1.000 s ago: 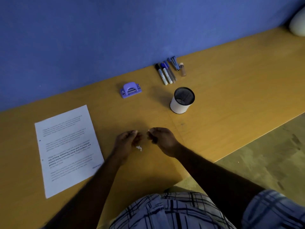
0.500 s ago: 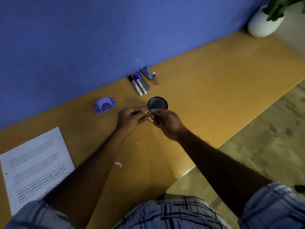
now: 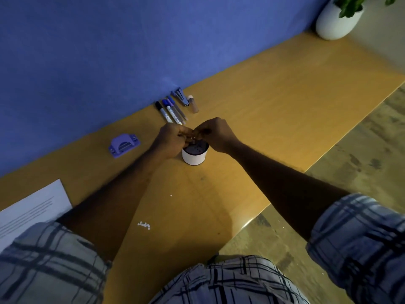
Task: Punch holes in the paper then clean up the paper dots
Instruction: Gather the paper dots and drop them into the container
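Paper dots (image 3: 144,225) lie clustered at 6 o'clock from the cup (image 3: 194,155); sheet (image 3: 30,212), cut off left, print unreadable. Left hand (image 3: 172,138) and right hand (image 3: 215,133) pinch together over the cup, contents indistinct.

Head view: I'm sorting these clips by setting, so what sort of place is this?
Probably an office or study desk: a long orange-brown wooden desk against a blue wall, marker pens, a purple hole punch and a printed white paper sheet.
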{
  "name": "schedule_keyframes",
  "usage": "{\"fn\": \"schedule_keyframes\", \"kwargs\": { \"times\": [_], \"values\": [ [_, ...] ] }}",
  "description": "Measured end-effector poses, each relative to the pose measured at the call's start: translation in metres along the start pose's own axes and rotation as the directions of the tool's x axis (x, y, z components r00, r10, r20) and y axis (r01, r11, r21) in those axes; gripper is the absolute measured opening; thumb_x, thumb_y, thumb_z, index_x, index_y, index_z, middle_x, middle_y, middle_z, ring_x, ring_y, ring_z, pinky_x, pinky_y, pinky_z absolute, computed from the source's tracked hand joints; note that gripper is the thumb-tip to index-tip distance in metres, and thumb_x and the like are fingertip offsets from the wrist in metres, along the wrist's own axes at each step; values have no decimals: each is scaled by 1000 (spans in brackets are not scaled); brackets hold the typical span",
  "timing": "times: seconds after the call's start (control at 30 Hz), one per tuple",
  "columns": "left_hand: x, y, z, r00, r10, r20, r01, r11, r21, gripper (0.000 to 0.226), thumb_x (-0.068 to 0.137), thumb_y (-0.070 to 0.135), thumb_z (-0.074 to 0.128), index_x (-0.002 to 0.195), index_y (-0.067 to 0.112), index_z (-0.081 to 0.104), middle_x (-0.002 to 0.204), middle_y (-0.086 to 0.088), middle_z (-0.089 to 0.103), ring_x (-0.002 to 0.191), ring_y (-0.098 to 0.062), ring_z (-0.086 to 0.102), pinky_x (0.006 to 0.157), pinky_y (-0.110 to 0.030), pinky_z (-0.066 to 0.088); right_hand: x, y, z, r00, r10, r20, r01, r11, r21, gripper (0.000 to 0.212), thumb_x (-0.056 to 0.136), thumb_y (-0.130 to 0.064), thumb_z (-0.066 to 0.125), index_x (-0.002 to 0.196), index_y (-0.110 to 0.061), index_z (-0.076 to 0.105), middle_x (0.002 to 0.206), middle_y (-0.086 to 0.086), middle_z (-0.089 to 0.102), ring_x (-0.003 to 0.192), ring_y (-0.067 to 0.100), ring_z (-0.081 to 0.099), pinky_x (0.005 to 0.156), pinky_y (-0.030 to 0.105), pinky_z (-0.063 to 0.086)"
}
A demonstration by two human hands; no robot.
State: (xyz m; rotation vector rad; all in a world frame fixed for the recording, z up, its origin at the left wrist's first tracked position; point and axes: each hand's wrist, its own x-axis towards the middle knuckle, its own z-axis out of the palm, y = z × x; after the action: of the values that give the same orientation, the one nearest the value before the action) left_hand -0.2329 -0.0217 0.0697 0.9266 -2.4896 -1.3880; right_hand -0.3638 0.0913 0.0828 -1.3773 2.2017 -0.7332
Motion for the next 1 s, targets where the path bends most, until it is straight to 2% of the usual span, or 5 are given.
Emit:
{"fn": "schedule_keyframes", "kwargs": {
  "times": [0.1,0.37,0.67,0.83,1.0],
  "values": [
    [4,2,-3,999,12,46,-16,995,96,32,90,-1,54,118,7,68,116,-9,70,109,-20,64,92,-32,54,1,1,-3,998,-64,22,66,990,-123,26,91,-3,56,108,-10,74,107,6,73,96,19,65,73,22,43],
    [5,-1,-6,986,21,167,-35,996,84,34,93,8,55,127,14,61,124,-7,66,117,-19,59,88,-26,51,-3,-2,-8,993,-93,73,107,968,-226,34,91,0,54,121,-12,67,118,7,69,106,24,64,86,41,55],
    [-3,-4,-2,998,27,64,-28,1000,1,49,92,3,58,138,14,48,115,-2,70,99,0,60,71,-6,47,-13,3,-1,991,-126,41,133,956,-262,34,94,-8,56,124,-18,66,120,5,67,106,21,61,80,32,54],
    [-11,-8,-6,998,50,32,-50,999,0,46,90,1,57,134,14,52,111,5,67,101,-3,61,74,-8,47,-18,12,1,995,-102,20,103,936,-338,33,93,-11,58,126,-18,63,124,4,65,113,22,57,85,34,52],
    [-33,-30,-16,998,56,-8,-57,998,-2,42,91,6,59,132,17,54,115,9,63,102,-2,60,78,-9,48,-31,5,10,956,-277,-93,240,926,-291,28,89,-7,61,116,-9,67,115,9,66,104,26,56,84,37,49]
  ]
}}
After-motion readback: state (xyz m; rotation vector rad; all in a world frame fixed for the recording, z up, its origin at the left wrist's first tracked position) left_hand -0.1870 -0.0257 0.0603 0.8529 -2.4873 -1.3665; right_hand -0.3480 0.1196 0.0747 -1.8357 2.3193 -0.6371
